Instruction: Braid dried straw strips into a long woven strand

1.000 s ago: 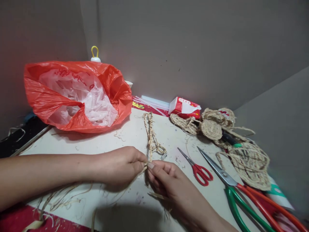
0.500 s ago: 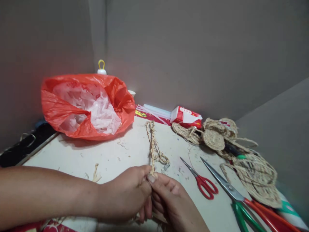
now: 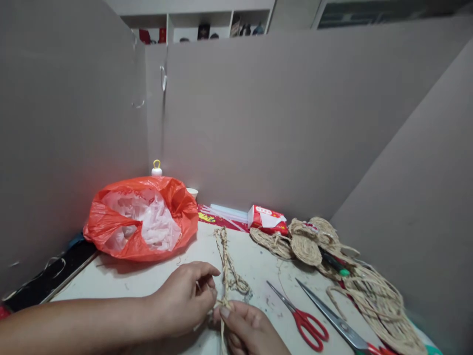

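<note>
A thin braided straw cord runs away from me over the white table, with a loose looped length beside it. My right hand pinches its near end between thumb and fingers, where pale loose strands hang down. Just left of the cord is my left hand. Its index finger stretches toward the braid, apart from the thumb, while the other fingers curl and are partly hidden. To the right of my hands lie small red-handled scissors and larger shears, whose handles are cut off by the frame's lower edge.
A red plastic bag with white plastic inside stands at the back left. Toward the back are pale sticks and a red tissue pack. Coiled straw braids pile up on the right. Grey partitions enclose the table.
My view has tilted up, showing shelves above the partition. My left hand has parted from the cord and its index finger has lifted; my right hand still pinches the cord.
</note>
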Motion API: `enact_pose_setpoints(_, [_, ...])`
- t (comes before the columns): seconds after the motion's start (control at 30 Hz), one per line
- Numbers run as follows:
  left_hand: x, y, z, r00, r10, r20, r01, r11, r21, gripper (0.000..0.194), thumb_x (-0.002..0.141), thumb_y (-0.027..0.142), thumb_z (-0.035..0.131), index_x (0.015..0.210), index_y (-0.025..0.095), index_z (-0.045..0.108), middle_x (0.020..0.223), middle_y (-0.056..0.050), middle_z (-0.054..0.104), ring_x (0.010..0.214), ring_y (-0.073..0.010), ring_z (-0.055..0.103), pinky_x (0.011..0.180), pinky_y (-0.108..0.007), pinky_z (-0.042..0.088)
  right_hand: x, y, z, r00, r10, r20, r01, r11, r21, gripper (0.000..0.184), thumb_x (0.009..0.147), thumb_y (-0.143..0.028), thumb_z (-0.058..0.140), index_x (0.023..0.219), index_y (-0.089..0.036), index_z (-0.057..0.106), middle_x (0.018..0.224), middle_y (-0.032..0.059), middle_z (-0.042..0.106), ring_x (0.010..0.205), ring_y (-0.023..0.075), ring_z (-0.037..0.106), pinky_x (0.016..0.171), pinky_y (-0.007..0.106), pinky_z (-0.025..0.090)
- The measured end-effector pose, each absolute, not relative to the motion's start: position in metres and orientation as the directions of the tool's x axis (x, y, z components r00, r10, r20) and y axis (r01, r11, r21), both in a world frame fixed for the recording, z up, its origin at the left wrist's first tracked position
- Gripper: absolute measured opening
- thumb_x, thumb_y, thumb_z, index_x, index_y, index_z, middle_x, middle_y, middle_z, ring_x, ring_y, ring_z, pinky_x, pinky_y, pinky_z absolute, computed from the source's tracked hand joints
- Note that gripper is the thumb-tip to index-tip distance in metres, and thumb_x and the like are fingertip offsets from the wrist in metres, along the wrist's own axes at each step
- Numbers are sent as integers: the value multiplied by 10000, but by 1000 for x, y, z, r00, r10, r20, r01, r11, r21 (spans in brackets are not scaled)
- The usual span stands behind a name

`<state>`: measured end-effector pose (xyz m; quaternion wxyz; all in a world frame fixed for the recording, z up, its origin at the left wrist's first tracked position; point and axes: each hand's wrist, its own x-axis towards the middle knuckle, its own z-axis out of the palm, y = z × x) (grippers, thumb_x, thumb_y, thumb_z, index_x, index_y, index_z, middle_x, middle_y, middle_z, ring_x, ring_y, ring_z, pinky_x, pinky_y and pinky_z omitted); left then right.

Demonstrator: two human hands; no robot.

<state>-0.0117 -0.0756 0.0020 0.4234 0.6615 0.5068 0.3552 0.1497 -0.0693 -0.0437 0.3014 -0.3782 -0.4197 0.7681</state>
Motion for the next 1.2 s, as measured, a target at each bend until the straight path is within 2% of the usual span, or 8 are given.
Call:
enact_pose_setpoints(0.17, [-5, -74, -13, 471, 828, -305, 204, 235, 950, 184, 817, 318, 410, 755, 163, 485, 586, 45, 457, 480, -85, 415, 513, -225, 357, 150, -78, -26, -542, 759, -361, -142, -506, -851, 442, 704, -556, 665, 628, -159, 487, 399, -131, 251, 346, 12, 107, 376, 204, 38])
enact_pose_setpoints(0.33, [-7, -73, -8, 475, 862, -175, 249, 59, 967, 136, 794, 207, 414, 696, 154, 492, 667, 33, 451, 646, -92, 416, 631, -218, 353, 152, -77, -21, -515, 739, -435, -149, -576, -803, 427, 662, -503, 728, 631, -166, 468, 412, -133, 244, 375, 17, 107, 394, 201, 38])
enact_pose_setpoints(0.43, [-8, -69, -7, 478, 865, -154, 200, 63, 978, 81, 752, 167, 442, 722, 149, 515, 715, 21, 496, 697, -96, 453, 694, -223, 366, 153, -76, -22, -528, 728, -437, -127, -577, -807, 384, 700, -498, 697, 697, -153, 528, 400, -140, 227, 370, 23, 91, 390, 205, 33])
enact_pose_setpoints(0.6, [-6, -65, -16, 514, 796, -319, 74, 329, 941, 101, 746, 220, 428, 791, 162, 497, 553, 58, 457, 464, -75, 366, 509, -213, 319, 154, -75, -21, -539, 728, -423, -94, -551, -829, 373, 732, -495, 665, 699, -140, 556, 387, -132, 249, 358, 24, 96, 382, 213, 38])
enact_pose_setpoints(0.73, [-6, -66, -18, 478, 839, -260, 204, 182, 962, 111, 718, 175, 405, 647, 154, 489, 580, 41, 474, 545, -80, 396, 575, -213, 340, 154, -75, -19, -537, 713, -451, -69, -570, -819, 376, 713, -499, 680, 702, -145, 554, 399, -136, 234, 363, 23, 95, 383, 208, 42])
enact_pose_setpoints(1.0, [-9, -61, -9, 504, 846, -173, 410, -58, 910, 242, 734, 138, 354, 637, 153, 576, 625, 19, 573, 600, -98, 495, 616, -210, 375, 159, -72, -20, -540, 691, -481, 12, -565, -825, 346, 741, -488, 650, 712, -154, 563, 418, -119, 266, 385, 44, 140, 390, 210, 75])
enact_pose_setpoints(1.1, [-11, -57, -7, 556, 813, -174, 357, -45, 933, 272, 749, 143, 349, 648, 148, 601, 634, 14, 576, 614, -97, 482, 638, -206, 376, 164, -69, -21, -543, 700, -463, 78, -507, -858, 352, 765, -502, 619, 708, -158, 572, 424, -108, 278, 393, 54, 163, 397, 210, 91])
enact_pose_setpoints(1.2, [-13, -54, -7, 599, 769, -224, 264, 75, 962, 282, 781, 175, 355, 625, 137, 586, 562, 29, 489, 515, -77, 378, 527, -194, 323, 167, -65, -18, -577, 710, -404, 118, -417, -901, 333, 784, -484, 602, 697, -164, 567, 517, -56, 419, 450, 71, 293, 424, 194, 209])
